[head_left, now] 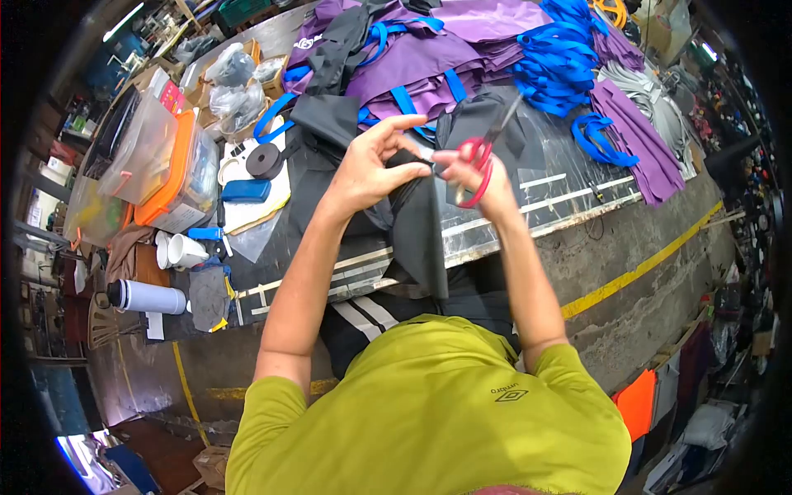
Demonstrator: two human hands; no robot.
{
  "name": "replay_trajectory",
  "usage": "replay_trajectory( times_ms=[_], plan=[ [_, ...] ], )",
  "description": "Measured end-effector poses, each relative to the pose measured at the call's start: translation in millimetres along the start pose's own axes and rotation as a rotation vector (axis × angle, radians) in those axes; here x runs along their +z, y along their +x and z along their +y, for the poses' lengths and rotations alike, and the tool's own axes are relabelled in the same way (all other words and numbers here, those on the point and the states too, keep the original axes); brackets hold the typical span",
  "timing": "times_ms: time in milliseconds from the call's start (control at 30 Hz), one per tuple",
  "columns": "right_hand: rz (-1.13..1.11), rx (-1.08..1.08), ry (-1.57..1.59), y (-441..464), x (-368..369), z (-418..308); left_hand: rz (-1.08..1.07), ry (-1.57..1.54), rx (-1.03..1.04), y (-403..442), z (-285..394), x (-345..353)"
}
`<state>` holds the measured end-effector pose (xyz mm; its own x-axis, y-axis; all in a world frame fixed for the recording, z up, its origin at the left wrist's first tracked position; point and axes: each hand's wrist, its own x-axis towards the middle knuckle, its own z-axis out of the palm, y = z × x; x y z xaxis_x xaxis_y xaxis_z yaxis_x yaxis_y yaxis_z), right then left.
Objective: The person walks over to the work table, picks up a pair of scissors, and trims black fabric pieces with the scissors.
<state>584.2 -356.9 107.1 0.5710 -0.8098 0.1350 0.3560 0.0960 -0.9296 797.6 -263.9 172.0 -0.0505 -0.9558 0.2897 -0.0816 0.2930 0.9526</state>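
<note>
Near edge of the dark table (544,194) runs on a slant just past the lap, with pale, scuffed strips along it. Most of the elbow room is off to the right: a stretch of tabletop past the right hand, then concrete floor with a yellow line (643,272). Left side is way tighter, with plastic bins (191,181), white cups (186,252) and a bottle (148,297) crammed up near the edge.

Left hand (375,169) has its forefinger stretched out and a gap between that and the thumb. The thumb tip is at the top of a piece of black fabric (419,235), but I can't tell if it's a full pinch. Right hand (487,188) is wrapped on red-handled scissors (487,148), blades pointing up and away, fingertips right by the left thumb. It's a bit blurry there. The hands are close together, over the table's near side.

The black fabric is smooth and matte, hanging in a long narrow fold down past the table edge. Further back there's a slippery-looking purple fabric heap (412,82), flat blue straps (557,70) in a loopy pile, and a coiled black roll (264,161).
</note>
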Motion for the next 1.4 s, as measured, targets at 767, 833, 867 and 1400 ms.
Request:
replay_trajectory(
  times_ms=[767,833,867,1400],
  plan=[
    [0.451,-0.201,-0.146,-25,-61,-39,-0.473,0.178,-0.050,7,33,-28],
    [0.420,-0.216,-0.193,-15,-59,-29,-0.497,0.119,-0.112,7,46,-27],
    [0.418,-0.192,-0.228,-13,-60,-27,-0.483,0.110,-0.105,6,45,-28],
    [0.027,0.024,-0.340,-96,-32,-48,-0.659,0.301,-0.264,22,20,-43]
  ],
)
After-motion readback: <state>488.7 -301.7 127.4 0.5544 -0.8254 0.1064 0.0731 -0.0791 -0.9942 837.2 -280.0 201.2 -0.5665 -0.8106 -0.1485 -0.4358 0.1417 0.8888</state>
